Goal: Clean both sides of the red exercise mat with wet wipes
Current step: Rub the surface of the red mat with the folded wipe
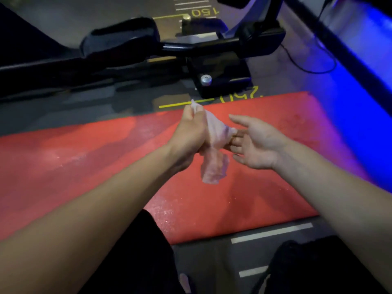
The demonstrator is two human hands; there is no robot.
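The red exercise mat point(84, 162) lies flat on the dark floor and spans most of the view. Above its middle my left hand point(188, 132) grips a crumpled white wet wipe point(214, 158), one corner sticking up past the fingers and the rest hanging down. Just right of it is my right hand point(254, 143), palm turned up and fingers relaxed, its fingertips touching the wipe's side. Damp streaks show on the mat's surface.
A black exercise machine frame point(222, 81) with a padded seat point(118, 37) stands just beyond the mat's far edge. Yellow floor markings point(184, 103) and white lines point(271, 232) cross the floor. A blue-lit ledge point(364, 60) runs along the right. My dark-clothed knees are at the bottom.
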